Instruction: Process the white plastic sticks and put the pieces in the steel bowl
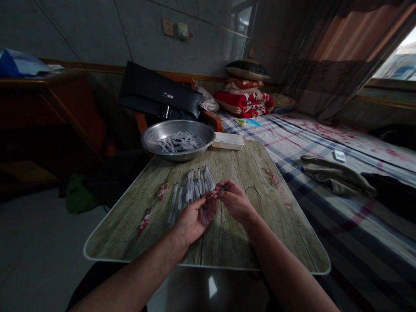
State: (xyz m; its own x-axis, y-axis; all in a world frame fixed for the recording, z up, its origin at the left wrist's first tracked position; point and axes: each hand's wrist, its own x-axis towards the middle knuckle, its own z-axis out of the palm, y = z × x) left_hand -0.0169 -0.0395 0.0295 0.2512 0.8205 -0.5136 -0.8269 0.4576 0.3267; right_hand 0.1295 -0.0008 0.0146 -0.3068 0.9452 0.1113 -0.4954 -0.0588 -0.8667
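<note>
My left hand [196, 220] and my right hand [236, 203] meet over the middle of the table. The left is closed around a clear slender pen [204, 215], partly hidden by the fingers. Between my right thumb and fingers is a small dark piece [222, 190], held against the left fingertips; its exact kind is too small to make out. Just beyond and left of the hands, several clear pens [190, 186] lie side by side in a loose bundle, their far ends dark. A wide metal bowl [152, 147] farther back contains many thin whitish and dark pieces.
A shallow white tray [227, 145] stands right of the bowl on the wood-patterned table [253, 242]. Behind it is a chair carrying a black panel [159, 93]. A bed [292, 147] with folded bedding and clothing runs along the right; a wooden cabinet [74, 104] stands left.
</note>
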